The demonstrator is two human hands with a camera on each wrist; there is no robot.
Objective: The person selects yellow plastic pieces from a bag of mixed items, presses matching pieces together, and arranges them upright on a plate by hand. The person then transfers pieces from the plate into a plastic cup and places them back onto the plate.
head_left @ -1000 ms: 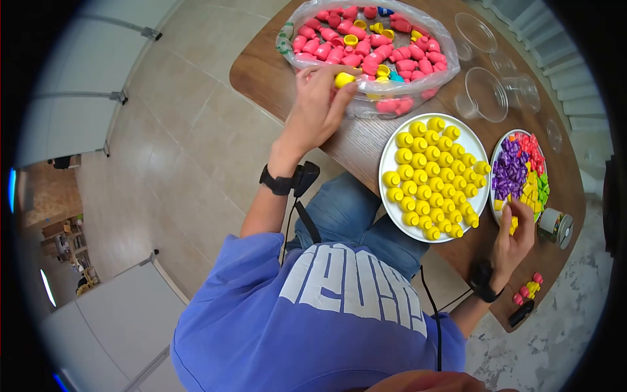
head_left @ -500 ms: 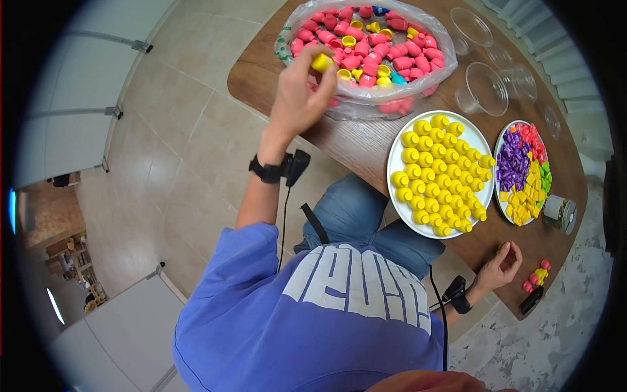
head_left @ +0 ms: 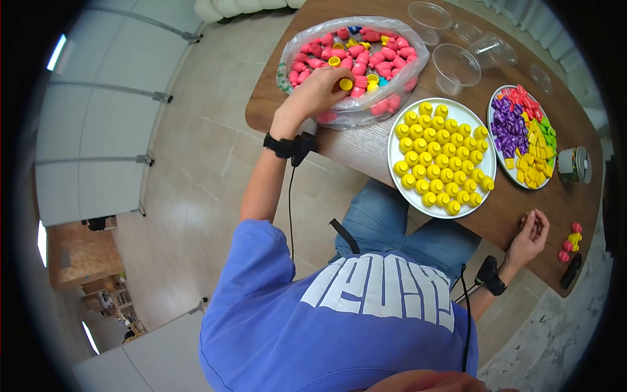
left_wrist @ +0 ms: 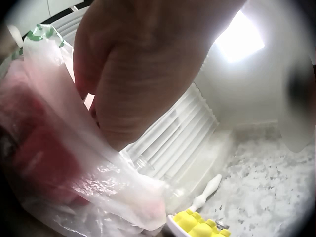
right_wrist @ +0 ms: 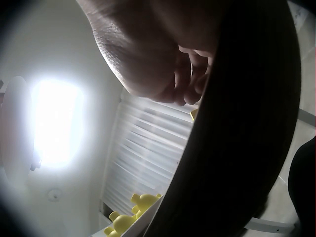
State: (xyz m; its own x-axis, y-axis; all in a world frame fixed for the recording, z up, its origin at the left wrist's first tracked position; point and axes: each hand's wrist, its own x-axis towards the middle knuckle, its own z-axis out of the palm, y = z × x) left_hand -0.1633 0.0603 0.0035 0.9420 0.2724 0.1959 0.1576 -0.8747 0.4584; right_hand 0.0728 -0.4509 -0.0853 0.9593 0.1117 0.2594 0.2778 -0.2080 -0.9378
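My left hand (head_left: 317, 91) is over the near rim of a clear plastic bag (head_left: 307, 117). Between thumb and fingers it pinches a small yellow piece (head_left: 345, 84) with a round flat end. Inside the bag lie many pink bottle-shaped pieces (head_left: 360, 68) and a few yellow and blue ones. In the left wrist view the bag's wall and my hand hide the held piece. My right hand (head_left: 530, 236) rests at the table's near edge, fingers loosely curled and holding nothing. A white plate (head_left: 396, 185) with many yellow knobbed pieces (head_left: 433, 171) stands between the hands.
A second plate (head_left: 492, 116) bears small shiny purple, red, yellow and green pieces. Beside it are a lidded jar (head_left: 575, 164), a pink-and-yellow figure (head_left: 571, 242) and a black object (head_left: 571, 271). Clear plastic cups (head_left: 456, 65) stand at the back.
My left hand drew back to the bag's left side with the yellow piece, then returned over its near rim. My right hand left the plate of shiny pieces and lies at the table edge.
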